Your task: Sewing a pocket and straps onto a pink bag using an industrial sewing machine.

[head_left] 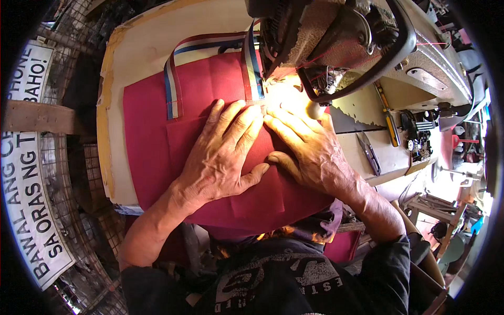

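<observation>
A maroon fabric piece (pixel 157 157) with a patch pocket lies on the sewing machine's table. A red, white and blue striped strap (pixel 173 89) loops over its upper part, one end under the lit needle area of the sewing machine (pixel 310 37). My left hand (pixel 223 152) rests palm down on the fabric below the strap, fingers stretched toward the needle. My right hand (pixel 310 152) lies palm down to its right, fingertips at the brightly lit spot under the machine head, thumb pointing toward the left hand. Both hands press on the cloth; glare hides the needle tip.
A yellow-handled screwdriver (pixel 391 126) and thread snips (pixel 370 152) lie right of the hands, near a black bobbin winder (pixel 417 136). A wire mesh (pixel 84 173) with signs borders the left. Wooden frames (pixel 436 210) and assorted clutter stand at the right.
</observation>
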Tool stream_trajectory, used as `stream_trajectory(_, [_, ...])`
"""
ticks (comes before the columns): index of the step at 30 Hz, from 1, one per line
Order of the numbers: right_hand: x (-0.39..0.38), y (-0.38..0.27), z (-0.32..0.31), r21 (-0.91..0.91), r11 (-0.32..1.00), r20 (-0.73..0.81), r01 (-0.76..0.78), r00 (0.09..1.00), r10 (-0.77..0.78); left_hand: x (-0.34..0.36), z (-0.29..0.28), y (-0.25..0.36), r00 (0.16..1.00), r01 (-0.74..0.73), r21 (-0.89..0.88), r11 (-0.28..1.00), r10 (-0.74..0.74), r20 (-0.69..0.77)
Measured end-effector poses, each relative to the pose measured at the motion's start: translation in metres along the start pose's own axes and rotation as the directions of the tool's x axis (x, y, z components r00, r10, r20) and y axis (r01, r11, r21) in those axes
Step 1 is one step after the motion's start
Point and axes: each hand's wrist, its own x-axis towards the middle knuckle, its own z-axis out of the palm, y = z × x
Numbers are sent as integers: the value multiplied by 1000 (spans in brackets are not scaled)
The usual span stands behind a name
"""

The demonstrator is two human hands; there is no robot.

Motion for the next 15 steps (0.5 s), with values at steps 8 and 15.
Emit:
stream_trajectory(8, [8,6,2,-40,998,0,-50,999,50,15,1,-18,999,-52,-12,999,52,-14])
stream_trajectory(15, [6,9,6,-51,998,-16,-27,1000,26,16,1,-15,999,-37,-19,999,36,-27])
